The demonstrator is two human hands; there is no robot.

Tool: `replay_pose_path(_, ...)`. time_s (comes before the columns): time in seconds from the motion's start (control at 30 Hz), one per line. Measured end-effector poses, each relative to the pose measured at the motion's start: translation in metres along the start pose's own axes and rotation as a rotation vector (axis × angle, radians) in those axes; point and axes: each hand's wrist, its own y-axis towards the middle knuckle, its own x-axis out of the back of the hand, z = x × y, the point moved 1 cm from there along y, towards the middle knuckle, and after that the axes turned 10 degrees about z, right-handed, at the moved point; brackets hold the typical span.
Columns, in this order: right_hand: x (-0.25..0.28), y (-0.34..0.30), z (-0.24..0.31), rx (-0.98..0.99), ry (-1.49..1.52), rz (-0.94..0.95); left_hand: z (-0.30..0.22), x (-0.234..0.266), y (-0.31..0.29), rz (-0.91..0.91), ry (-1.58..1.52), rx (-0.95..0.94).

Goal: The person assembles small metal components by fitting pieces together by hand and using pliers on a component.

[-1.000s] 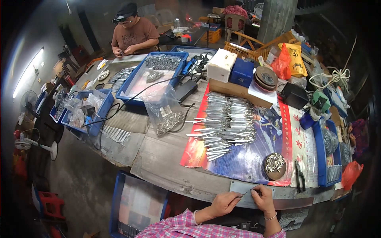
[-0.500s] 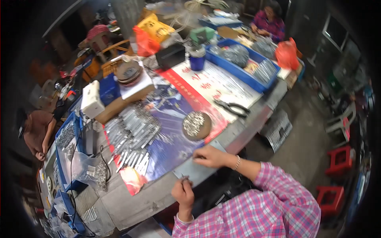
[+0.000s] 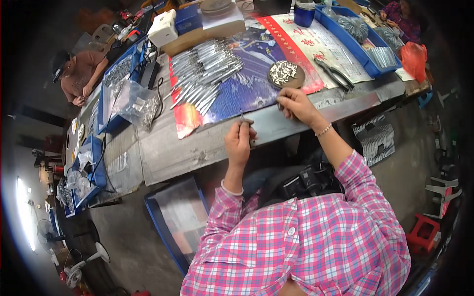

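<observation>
1. Left hand (image 3: 238, 142): thumb and index pinched tight on a slim dark metal piece (image 3: 242, 115), its tip poking up past the fingers.
2. Piece sits above the near edge of the worktable (image 3: 170, 154), by the left end of the grey metal plate (image 3: 282, 123).
3. Right hand (image 3: 301, 107): above the plate, fingers curled, thumb close to index. Can't tell if anything small is between them.
4. Round dish (image 3: 299, 81) of small silvery pieces (image 3: 283, 72) is just beyond the right hand; pliers (image 3: 335, 75) lie to its right, slim silvery rods (image 3: 212, 64) piled to the left.
5. Handling, my read: piece is light, stiff, probably smooth, so it could spin or slip. Grip mid-shank, fingertips only, tip clear. Crushing unlikely; dropping likelier.
</observation>
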Motion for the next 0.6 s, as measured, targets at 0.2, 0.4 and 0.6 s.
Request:
replay_pose_path(0.2,-0.001,-0.001,-0.001,0.051,-0.046,-0.022,0.002,-0.002,0.002,0.04,-0.18,-0.056)
replay_pose_path(0.4,-0.012,-0.006,-0.005,0.048,-0.194,0.032,0.006,0.0,0.001,0.036,-0.188,-0.068)
replay_pose_path(0.6,-0.009,-0.009,0.002,0.065,-0.193,-0.01,0.002,-0.003,0.001,0.033,-0.18,-0.107)
